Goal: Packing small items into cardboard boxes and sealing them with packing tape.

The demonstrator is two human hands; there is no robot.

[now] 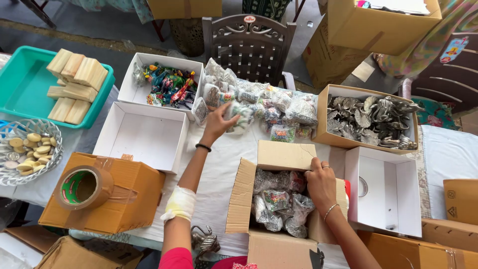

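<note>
My left hand (217, 123) reaches forward across the white tablecloth and closes on a small clear-wrapped packet (240, 117) at the near edge of a heap of such packets (279, 107). A black band circles that wrist and a white bandage wraps the forearm. My right hand (321, 182) rests on the right flap of an open cardboard box (241, 194) in front of me. That box holds several plastic-wrapped figurines (279, 204). Bangles and rings show on the right hand.
An empty white box (142, 137) lies left of my left arm, another white box (386, 192) to the right. Farther back are a box of colourful toys (169, 84) and one of silver metal figures (371, 119). A tape roll (82, 187) sits on a closed carton; a teal tray holds wooden blocks (74, 84).
</note>
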